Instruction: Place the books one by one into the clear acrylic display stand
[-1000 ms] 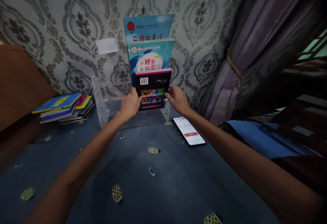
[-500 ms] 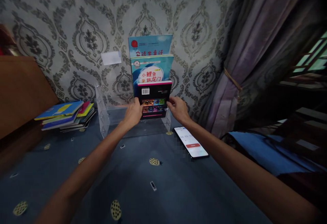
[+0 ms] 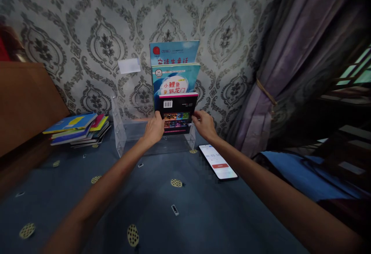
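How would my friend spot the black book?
By the patterned wall, find the clear stand on the blue tablecloth. Foremost there, between the left hand and right hand, is the black book. Unlike the two blue books behind, its cover is black and its top edge pink.

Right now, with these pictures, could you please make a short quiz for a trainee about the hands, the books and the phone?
1. True or false: the phone lies to the right of the clear rack.
2. Choose one. What is between the left hand and the right hand?
a) the pile of flat books
b) the black book
c) the phone
3. Count: how many upright books show, one behind another, including the black one?

Key: 1. True. 2. b. 3. Three.
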A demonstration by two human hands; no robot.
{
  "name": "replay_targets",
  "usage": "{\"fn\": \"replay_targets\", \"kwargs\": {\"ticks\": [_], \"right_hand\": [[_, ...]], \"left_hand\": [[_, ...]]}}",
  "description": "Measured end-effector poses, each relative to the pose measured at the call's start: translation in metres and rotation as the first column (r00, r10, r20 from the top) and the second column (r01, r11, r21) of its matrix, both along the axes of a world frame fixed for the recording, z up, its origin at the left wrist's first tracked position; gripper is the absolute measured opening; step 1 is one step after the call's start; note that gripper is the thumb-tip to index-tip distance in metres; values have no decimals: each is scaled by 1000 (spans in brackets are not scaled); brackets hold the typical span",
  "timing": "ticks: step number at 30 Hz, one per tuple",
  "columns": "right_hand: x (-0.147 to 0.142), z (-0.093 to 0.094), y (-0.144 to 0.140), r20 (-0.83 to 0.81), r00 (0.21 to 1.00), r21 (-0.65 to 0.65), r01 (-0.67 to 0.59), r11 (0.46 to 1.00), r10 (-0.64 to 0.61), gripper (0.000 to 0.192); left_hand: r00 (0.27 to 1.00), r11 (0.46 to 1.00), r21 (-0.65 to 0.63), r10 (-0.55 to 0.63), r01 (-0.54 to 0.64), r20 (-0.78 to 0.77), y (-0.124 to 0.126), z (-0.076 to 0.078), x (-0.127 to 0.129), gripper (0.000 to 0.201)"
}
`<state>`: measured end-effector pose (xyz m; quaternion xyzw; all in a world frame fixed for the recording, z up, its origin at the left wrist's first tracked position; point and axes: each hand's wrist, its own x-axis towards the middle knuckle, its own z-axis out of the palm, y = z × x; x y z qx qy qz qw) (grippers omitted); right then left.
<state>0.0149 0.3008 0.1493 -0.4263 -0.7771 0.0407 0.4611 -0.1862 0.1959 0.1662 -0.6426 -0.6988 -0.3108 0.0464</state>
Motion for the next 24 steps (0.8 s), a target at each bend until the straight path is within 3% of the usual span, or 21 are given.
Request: {"fn": "replay_targets", "kwargs": {"ticks": [11,24], "right_hand": [[3,-3,2,-39,998,-17,-39,999,39,26],[10,-20,-8,-163,985,-57,-61,997,50,36]], "left_hand": [[999,999,21,-45,45,5,-4,3,-2,16],[998,999,-30,-45,44,-34,-14,2,-4,25]]}}
